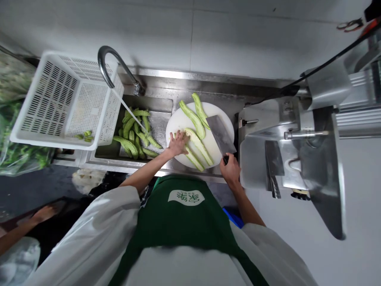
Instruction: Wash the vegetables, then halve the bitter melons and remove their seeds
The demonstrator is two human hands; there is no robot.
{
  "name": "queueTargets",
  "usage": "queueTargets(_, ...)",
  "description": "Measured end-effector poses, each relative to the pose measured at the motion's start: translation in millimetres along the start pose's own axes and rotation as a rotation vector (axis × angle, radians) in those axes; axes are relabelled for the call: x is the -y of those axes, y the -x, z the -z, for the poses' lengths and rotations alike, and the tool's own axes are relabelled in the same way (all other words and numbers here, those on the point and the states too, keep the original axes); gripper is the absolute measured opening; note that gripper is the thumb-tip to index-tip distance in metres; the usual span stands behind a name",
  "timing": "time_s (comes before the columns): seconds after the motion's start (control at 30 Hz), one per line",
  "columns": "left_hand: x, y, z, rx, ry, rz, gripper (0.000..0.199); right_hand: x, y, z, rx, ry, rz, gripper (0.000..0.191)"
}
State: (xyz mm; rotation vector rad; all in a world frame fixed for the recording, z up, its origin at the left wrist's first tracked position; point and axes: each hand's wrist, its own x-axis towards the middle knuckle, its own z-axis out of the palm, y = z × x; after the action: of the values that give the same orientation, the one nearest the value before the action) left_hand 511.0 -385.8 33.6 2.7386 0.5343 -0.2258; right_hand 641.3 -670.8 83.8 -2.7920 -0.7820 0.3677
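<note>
On a round white cutting board (pixel 218 113) lie long, pale green, wrinkled bitter melons (pixel 192 118), some cut lengthwise. One melon half (pixel 199 146) has its pale inside facing up. My left hand (pixel 178 143) rests at the left side of the board with its fingers spread, touching the near-left ends of the cut pieces. My right hand (pixel 230 171) is closed around the black handle of a cleaver (pixel 220 134). The wide blade lies flat-looking over the right part of the board, its tip close to a far melon piece.
Whole bitter melons (pixel 131 133) pile up in the sink at left, under water running from a curved faucet (pixel 108 53). A white plastic basket (pixel 28 115) holds small green bits. At right stands a metal slicer (pixel 324 167) with another cleaver (pixel 275 159) on it. A co-worker's hand (pixel 44 213) shows lower left.
</note>
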Motion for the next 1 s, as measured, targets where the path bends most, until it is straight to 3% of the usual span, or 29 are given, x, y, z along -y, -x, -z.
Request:
queueTargets(0.17, -7, 17, 4.8, 0.152, -0.104, -0.298, 0.031, -1, -19, -47, -0.047, -0.037, -0.068, 0.037)
queueTargets(0.27, -11, 25, 9.4, 0.224, -0.086, -0.419, 0.022, 0, -24, -62, -0.060, -0.064, -0.083, 0.035)
queueTargets(0.33, -10, 31, 11.8, 0.217, -0.061, -0.414, 0.019, 0, -23, -64, -0.070, -0.083, -0.104, 0.034)
queueTargets(0.43, 0, 41, 15.2, 0.172, 0.049, -0.295, 0.020, -3, -20, -60, -0.105, -0.073, -0.166, 0.034)
queueTargets(0.5, 9, 48, 17.7, 0.141, 0.234, -0.167, 0.023, -6, -19, -57, -0.116, -0.050, -0.191, 0.033)
queueTargets(0.63, 16, 54, 23.3, -0.015, 0.840, 0.074, 0.025, -4, -25, -53, -0.066, -0.012, -0.193, 0.032)
queueTargets(0.77, 8, 46, 31.1, -0.203, 1.477, 0.323, 0.034, 7, -37, -46, 0.043, 0.034, -0.128, 0.031)
queueTargets(0.9, 0, 36, 45.4, -0.271, 1.845, 0.410, 0.032, 12, -44, -35, 0.159, 0.125, -0.016, 0.030)
queueTargets(1.0, -3, 32, 60.0, -0.263, 1.954, 0.435, 0.035, 13, -45, -24, 0.108, 0.158, 0.024, 0.029)
